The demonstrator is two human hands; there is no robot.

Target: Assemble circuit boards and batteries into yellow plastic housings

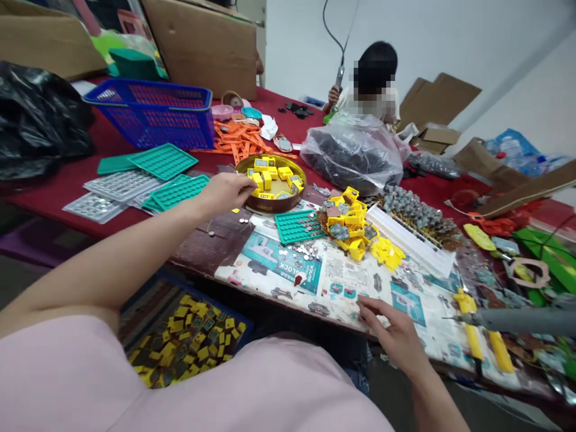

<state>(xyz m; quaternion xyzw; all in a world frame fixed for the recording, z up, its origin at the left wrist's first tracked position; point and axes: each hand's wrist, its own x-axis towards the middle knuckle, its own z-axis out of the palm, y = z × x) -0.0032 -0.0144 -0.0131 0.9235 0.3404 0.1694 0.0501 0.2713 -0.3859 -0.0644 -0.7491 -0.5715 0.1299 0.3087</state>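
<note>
My left hand (227,191) reaches out to the rim of a round brown tray (270,204) that holds several yellow square parts (265,177); its fingers are curled at the tray's edge, and what they pinch, if anything, is hidden. My right hand (391,333) rests on the printed paper (342,282) at the table's near edge, fingers bent and fingertips touching the sheet, with nothing seen in it. A green grid tray (297,227) with small silver discs (306,249) lies between my hands. A pile of yellow assembled parts (348,228) sits just beyond it.
A blue basket (153,111), green and clear grid trays (148,180), orange strips (238,141) and a plastic bag (355,153) crowd the red table. A soldering tool (517,321) lies at right. A bin of yellow parts (189,339) stands below the table. Another person sits at the far side.
</note>
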